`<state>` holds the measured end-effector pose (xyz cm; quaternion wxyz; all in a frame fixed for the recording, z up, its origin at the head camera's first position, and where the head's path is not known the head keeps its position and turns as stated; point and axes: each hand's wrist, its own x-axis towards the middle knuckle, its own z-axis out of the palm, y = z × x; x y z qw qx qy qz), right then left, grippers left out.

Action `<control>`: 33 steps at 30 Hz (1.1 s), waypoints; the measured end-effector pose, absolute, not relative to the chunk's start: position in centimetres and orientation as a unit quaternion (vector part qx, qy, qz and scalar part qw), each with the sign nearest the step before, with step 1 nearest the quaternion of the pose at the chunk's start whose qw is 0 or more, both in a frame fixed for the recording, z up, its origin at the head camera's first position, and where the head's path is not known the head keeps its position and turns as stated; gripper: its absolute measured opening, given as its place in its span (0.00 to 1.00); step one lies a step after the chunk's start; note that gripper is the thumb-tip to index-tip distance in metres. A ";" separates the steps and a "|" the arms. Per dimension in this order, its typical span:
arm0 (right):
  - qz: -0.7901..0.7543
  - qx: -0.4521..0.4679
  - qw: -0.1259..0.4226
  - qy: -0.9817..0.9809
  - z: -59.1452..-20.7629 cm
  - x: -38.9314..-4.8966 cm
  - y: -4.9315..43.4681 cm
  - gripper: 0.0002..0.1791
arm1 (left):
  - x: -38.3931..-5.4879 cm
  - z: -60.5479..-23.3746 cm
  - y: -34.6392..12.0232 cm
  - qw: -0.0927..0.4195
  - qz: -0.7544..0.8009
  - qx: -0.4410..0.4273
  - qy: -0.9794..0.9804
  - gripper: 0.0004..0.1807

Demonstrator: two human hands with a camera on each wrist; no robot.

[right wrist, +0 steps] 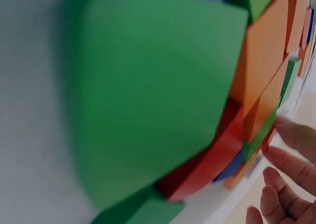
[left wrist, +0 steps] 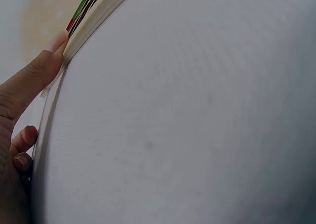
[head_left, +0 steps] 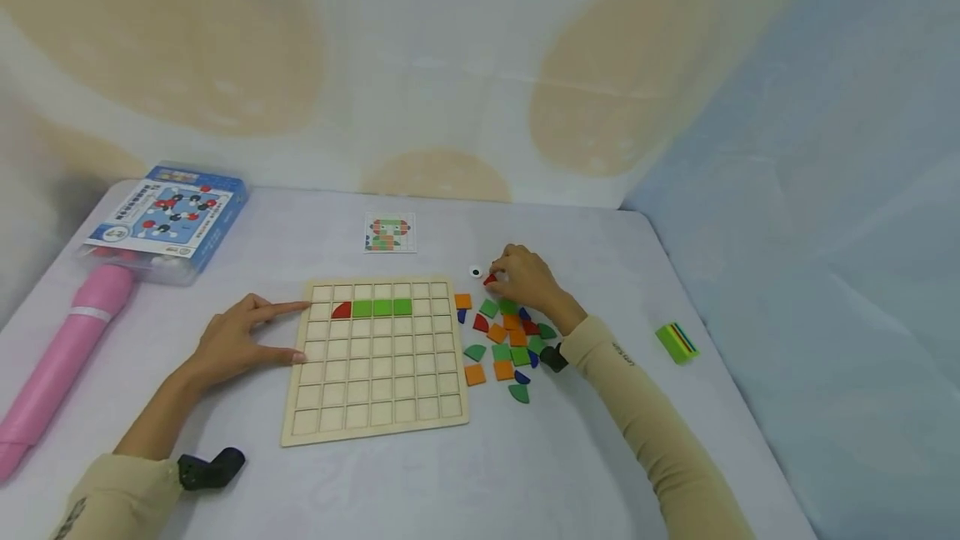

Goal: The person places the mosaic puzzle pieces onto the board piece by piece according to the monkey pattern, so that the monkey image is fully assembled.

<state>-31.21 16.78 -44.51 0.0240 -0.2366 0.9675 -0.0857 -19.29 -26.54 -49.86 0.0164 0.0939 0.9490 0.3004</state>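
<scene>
A pale wooden grid board [head_left: 381, 361] lies on the table, with a red quarter-circle tile [head_left: 342, 310] and three green square tiles [head_left: 382, 307] in one row near its far edge. My left hand [head_left: 236, 336] touches the board's left edge with extended thumb and index finger; in the left wrist view the thumb [left wrist: 37, 78] rests against the rim. My right hand [head_left: 528, 280], beyond the loose tiles, pinches a red tile [head_left: 491, 279] whose shape is mostly hidden by the fingers. A white googly-eye disc [head_left: 476, 272] lies just left of these fingers.
Loose orange, green, red and blue tiles [head_left: 503, 370] spread right of the board. A pattern card [head_left: 390, 232] lies behind it. At the left are a boxed set [head_left: 168, 219] and a pink cylinder [head_left: 67, 357]; a green block with coloured stripes [head_left: 677, 343] lies at the right.
</scene>
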 end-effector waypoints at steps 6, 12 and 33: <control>-0.091 -0.221 0.023 0.971 -44.7 -31.2 16.5 0.16 | -19.4 -49.8 -26.2 0.014 0.301 0.095 0.949 0.45; -0.078 -0.237 0.002 0.968 -44.5 -31.0 16.2 0.16 | -19.5 -49.3 -26.2 0.012 0.297 0.096 0.950 0.46; -0.103 -0.421 0.020 0.901 -43.9 -28.0 7.6 0.13 | -19.2 -49.7 -26.4 0.011 0.299 0.092 0.950 0.46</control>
